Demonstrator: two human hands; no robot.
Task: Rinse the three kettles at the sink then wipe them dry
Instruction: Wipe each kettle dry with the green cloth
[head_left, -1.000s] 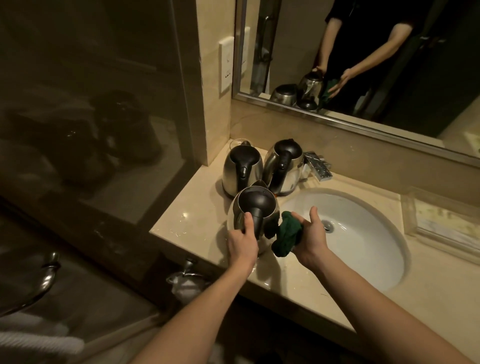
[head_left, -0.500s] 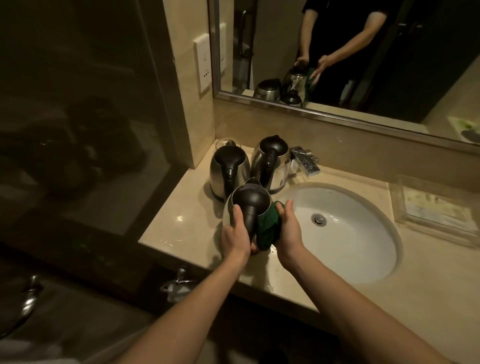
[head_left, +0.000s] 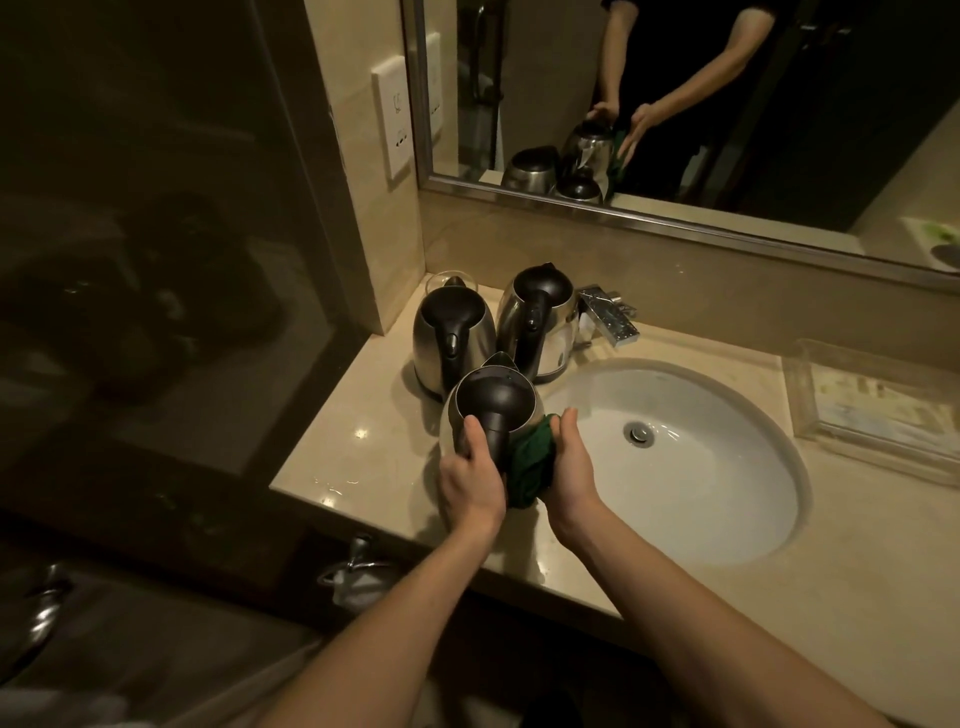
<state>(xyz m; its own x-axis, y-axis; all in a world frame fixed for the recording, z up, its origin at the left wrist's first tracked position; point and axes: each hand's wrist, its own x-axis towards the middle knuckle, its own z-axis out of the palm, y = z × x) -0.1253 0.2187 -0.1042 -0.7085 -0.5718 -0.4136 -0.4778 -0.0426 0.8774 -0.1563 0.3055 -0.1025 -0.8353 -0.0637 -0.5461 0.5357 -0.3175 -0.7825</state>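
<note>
Green on steel, lower centre of the frame: holds a bunched green cloth (head_left: 527, 465) in the right hand (head_left: 571, 470), thumb up over its top, and presses it to the right flank of the nearest kettle (head_left: 493, 402). Grips that kettle's black handle with the left hand (head_left: 470, 486), thumb along the top, steadying the body for the rub. Has it over the marble countertop (head_left: 363, 441), just left of the sink basin (head_left: 717, 499); cannot tell whether standing or lifted slightly.

Reads as the wiping stage, so probably past rinsing for this one at least: no stream from the chrome faucet (head_left: 610, 317), nothing in the basin but the drain. Leaves two more upright above centre, the left rear kettle (head_left: 452, 338) and the right rear kettle (head_left: 540, 322), close side by side against the wall, untouched by either hand. Cannot judge from here whether those are already dried or waiting. Shows a few wet glints near the counter edge, lower left of the kettles. Likely remaining: finishing this body, lid and base, then wiping whichever rear kettle has not had its turn.
</note>
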